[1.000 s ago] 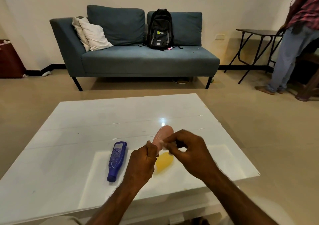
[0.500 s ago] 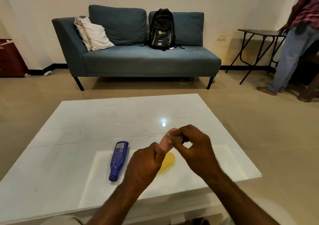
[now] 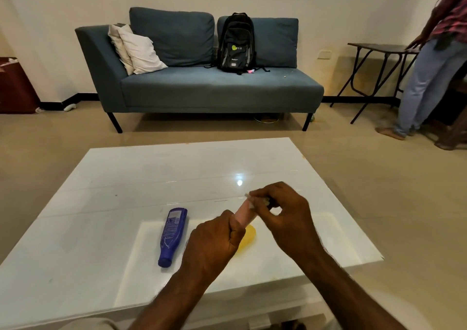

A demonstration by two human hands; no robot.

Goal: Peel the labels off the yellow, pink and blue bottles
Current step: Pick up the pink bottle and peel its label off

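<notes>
While left hand (image 3: 214,243) grips pink bottle (image 3: 243,213), right fingers (image 3: 260,198) pinch label (image 3: 250,200).

Left hand (image 3: 214,243) grips pink bottle (image 3: 243,213); right hand (image 3: 283,213) pinches label (image 3: 250,201)

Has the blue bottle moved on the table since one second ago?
No. The blue bottle lies on the white table at the same spot, cap toward the person, just left of the left hand; only the camera shifted.
</notes>
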